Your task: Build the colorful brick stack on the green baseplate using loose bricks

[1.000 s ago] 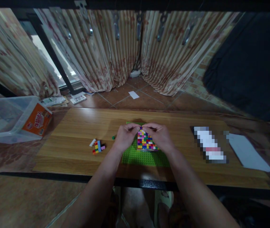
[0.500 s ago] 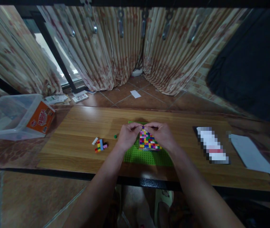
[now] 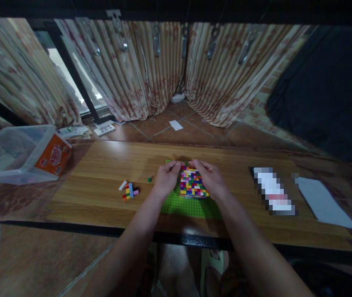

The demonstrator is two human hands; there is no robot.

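A squarish block of many-coloured toy bricks (image 3: 192,183) rests over the green studded baseplate (image 3: 178,206), between my two hands. My left hand (image 3: 168,177) curls round its far left corner, thumb and fingertips close together at the back edge. On the other side my right hand (image 3: 209,177) is bent round the far right corner, its fingers reaching along the back edge. The fingertips and the block's back face are partly hidden. Left of the baseplate lie a small green brick (image 3: 150,179), a white brick (image 3: 122,185) and a small cluster of joined bricks (image 3: 130,191).
A clear plastic bin (image 3: 24,165) with an orange label stands left of the wooden table top (image 3: 95,206). To the right lie a blurred-out phone-like object (image 3: 274,192) and white paper (image 3: 324,202). Curtains (image 3: 138,74) hang behind, and a dark bar runs overhead.
My fingertips have parted a little along the block's back edge, with the right hand shifting outward, so more of the brick top shows. The view has tilted slightly.
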